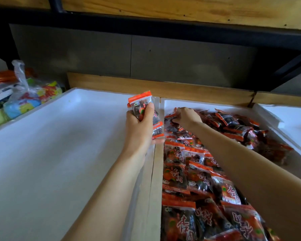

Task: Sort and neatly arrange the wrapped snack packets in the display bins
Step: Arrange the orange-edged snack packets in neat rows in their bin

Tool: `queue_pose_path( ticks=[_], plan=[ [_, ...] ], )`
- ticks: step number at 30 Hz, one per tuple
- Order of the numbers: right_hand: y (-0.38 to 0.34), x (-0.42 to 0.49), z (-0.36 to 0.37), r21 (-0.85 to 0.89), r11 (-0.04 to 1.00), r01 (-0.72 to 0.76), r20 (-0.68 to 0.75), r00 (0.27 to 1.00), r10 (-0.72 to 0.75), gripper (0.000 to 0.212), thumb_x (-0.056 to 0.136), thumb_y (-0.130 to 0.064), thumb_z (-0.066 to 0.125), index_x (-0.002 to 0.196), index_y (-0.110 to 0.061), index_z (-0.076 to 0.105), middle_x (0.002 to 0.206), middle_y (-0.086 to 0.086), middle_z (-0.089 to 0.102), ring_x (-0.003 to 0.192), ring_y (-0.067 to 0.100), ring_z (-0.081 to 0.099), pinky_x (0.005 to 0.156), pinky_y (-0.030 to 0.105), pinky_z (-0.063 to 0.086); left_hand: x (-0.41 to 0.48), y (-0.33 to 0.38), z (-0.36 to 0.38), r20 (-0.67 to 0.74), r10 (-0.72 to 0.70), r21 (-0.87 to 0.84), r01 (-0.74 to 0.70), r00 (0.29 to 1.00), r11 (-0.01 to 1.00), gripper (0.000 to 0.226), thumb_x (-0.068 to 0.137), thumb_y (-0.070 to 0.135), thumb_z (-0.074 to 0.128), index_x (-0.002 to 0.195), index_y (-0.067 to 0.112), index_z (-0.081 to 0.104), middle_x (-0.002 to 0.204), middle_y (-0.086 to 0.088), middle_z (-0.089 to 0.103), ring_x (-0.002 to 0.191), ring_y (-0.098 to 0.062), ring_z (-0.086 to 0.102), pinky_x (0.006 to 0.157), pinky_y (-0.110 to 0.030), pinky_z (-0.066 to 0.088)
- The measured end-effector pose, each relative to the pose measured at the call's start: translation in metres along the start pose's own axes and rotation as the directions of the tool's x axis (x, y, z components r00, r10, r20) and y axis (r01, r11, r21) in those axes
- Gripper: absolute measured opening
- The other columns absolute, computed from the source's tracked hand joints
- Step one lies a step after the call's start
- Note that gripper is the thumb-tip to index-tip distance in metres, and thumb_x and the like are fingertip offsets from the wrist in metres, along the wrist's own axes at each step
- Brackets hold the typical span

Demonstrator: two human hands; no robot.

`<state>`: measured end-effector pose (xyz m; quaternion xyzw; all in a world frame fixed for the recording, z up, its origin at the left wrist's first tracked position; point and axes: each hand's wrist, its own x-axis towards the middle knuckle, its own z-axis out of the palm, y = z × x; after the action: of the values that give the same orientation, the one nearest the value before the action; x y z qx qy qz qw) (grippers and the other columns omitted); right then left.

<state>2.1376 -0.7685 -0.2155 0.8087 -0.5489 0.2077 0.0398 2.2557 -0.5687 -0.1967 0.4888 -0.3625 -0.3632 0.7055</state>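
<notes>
My left hand [140, 124] grips a stack of orange-and-clear snack packets [141, 101] upright over the wooden divider [155, 180] between two white bins. My right hand [186, 116] reaches into the far part of the right bin [181, 103] and pinches a packet [170, 116] from the loose heap there. Near me, that bin holds packets [198, 176] laid flat in overlapping rows; the far right heap [241, 127] is jumbled. The left bin [59, 136] shows only its bare white floor.
A clear plastic bag of colourful sweets [30, 96] lies in another bin at the far left. A further white bin [294, 119] begins at the right edge. A wooden rail [146, 84] and a dark shelf frame run behind and above the bins.
</notes>
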Motion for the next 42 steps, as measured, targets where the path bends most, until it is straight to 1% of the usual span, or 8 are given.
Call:
queue_pose_path(
  ticks=[6, 12, 20, 25, 30, 33, 37, 42],
  plan=[
    [0.000, 0.000, -0.012, 0.178, 0.982, -0.062, -0.196, 0.976, 0.097, 0.025, 0.090, -0.033, 0.056, 0.097, -0.010, 0.063, 0.093, 0.012, 0.069, 0.087, 0.031, 0.063, 0.071, 0.036, 0.052, 0.006, 0.000, -0.005, -0.017, -0.055, 0.038, 0.056, 0.998, 0.998, 0.019, 0.097, 0.038, 0.054, 0.100, 0.020, 0.057, 0.086, 0.001, 0.066, 0.059, -0.010, 0.066, 0.040, -0.024, 0.052],
    [-0.042, -0.070, -0.058, 0.578, 0.758, 0.302, -0.387, 0.919, -0.071, 0.013, 0.094, -0.020, 0.056, 0.105, -0.015, 0.053, 0.099, -0.004, 0.064, 0.084, 0.017, 0.066, 0.074, 0.033, 0.055, 0.006, -0.005, -0.002, 0.021, -0.158, -0.004, 0.158, 0.987, 0.987, 0.026, 0.099, 0.028, 0.054, 0.117, 0.010, 0.054, 0.090, -0.007, 0.062, 0.066, -0.019, 0.064, 0.039, -0.029, 0.054],
    [-0.039, -0.133, -0.054, 0.244, 0.713, 0.658, -0.424, 0.733, -0.531, 0.020, 0.089, -0.009, 0.057, 0.109, -0.007, 0.062, 0.112, 0.003, 0.060, 0.101, 0.021, 0.062, 0.080, 0.041, 0.054, -0.006, 0.005, -0.007, 0.148, -0.247, -0.089, 0.261, 0.958, 0.961, 0.051, 0.089, 0.063, 0.044, 0.104, 0.019, 0.064, 0.097, -0.012, 0.070, 0.087, -0.030, 0.069, 0.058, -0.041, 0.059],
    [-0.028, -0.128, -0.063, 0.320, 0.643, 0.695, -0.369, 0.717, -0.592, 0.035, 0.082, 0.012, 0.059, 0.110, -0.008, 0.062, 0.120, -0.006, 0.050, 0.117, 0.007, 0.050, 0.099, 0.026, 0.044, -0.011, 0.003, -0.002, 0.211, -0.151, -0.054, 0.166, 0.966, 0.985, 0.032, 0.088, 0.028, 0.067, 0.116, 0.014, 0.065, 0.106, -0.011, 0.072, 0.092, -0.024, 0.072, 0.063, -0.038, 0.061],
    [-0.008, -0.095, -0.057, 0.453, 0.799, 0.396, -0.355, 0.902, -0.246, 0.028, 0.091, 0.004, 0.049, 0.113, -0.010, 0.058, 0.116, 0.001, 0.054, 0.107, 0.016, 0.058, 0.085, 0.022, 0.051, -0.005, 0.001, -0.002, 0.097, -0.055, -0.051, 0.060, 0.994, 0.997, 0.035, 0.092, 0.021, 0.064, 0.124, 0.013, 0.056, 0.114, -0.009, 0.069, 0.096, -0.023, 0.070, 0.058, -0.032, 0.061],
    [0.014, -0.064, -0.037, 0.246, 0.957, 0.153, -0.054, 0.988, -0.144, 0.031, 0.096, -0.016, 0.050, 0.127, -0.012, 0.052, 0.131, 0.007, 0.050, 0.118, 0.024, 0.051, 0.099, 0.031, 0.040, -0.004, 0.001, -0.003, 0.080, -0.001, -0.055, 0.005, 0.997, 0.998, 0.036, 0.092, 0.020, 0.064, 0.126, 0.012, 0.054, 0.115, -0.009, 0.068, 0.096, -0.022, 0.069, 0.052, -0.027, 0.058],
    [0.020, -0.048, -0.016, 0.173, 0.985, 0.029, 0.263, 0.962, -0.075, 0.049, 0.096, -0.037, 0.050, 0.139, -0.015, 0.041, 0.127, 0.010, 0.053, 0.083, 0.018, 0.057, 0.065, 0.019, 0.042, 0.000, 0.000, -0.003, 0.066, -0.015, -0.059, 0.019, 0.998, 0.998, 0.040, 0.092, 0.021, 0.065, 0.129, 0.011, 0.052, 0.119, -0.010, 0.067, 0.098, -0.022, 0.069, 0.052, -0.028, 0.058],
    [0.012, -0.034, -0.003, 0.176, 0.980, -0.094, 0.236, 0.970, 0.051, 0.055, 0.088, -0.043, 0.059, 0.129, -0.010, 0.043, 0.095, 0.002, 0.057, 0.070, 0.014, 0.052, 0.054, 0.023, 0.040, 0.003, -0.002, -0.002, 0.056, 0.000, -0.042, 0.003, 0.998, 0.999, 0.034, 0.093, 0.019, 0.064, 0.125, 0.011, 0.055, 0.115, -0.009, 0.068, 0.093, -0.019, 0.069, 0.048, -0.025, 0.056]
  ],
)
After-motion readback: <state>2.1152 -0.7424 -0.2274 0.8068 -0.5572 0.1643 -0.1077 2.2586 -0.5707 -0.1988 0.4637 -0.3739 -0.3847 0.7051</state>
